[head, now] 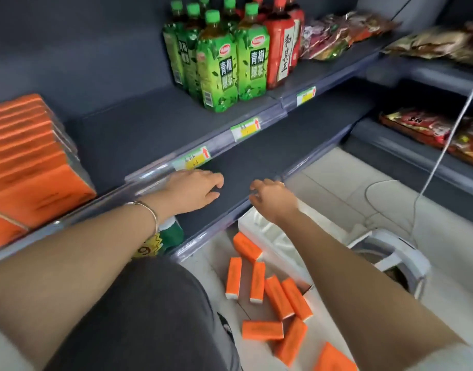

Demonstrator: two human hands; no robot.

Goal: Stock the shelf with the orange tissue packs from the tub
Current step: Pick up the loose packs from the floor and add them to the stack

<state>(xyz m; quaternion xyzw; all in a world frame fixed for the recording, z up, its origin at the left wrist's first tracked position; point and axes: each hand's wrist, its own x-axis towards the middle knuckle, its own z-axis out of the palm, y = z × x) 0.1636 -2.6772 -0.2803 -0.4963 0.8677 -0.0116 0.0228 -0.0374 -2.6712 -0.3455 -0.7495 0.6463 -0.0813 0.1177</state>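
Observation:
Several orange tissue packs lie loose in a white tub on the floor below the shelves. A row of orange tissue packs stands at the left end of the grey shelf. My left hand hovers at that shelf's front edge, fingers loosely curled and holding nothing. My right hand is over the front lip of the lower shelf, above the tub, fingers loosely bent and empty.
Green tea bottles and red bottles stand on the shelf to the right of a bare stretch. Snack bags lie further right. A white stool and a white cable are at the right.

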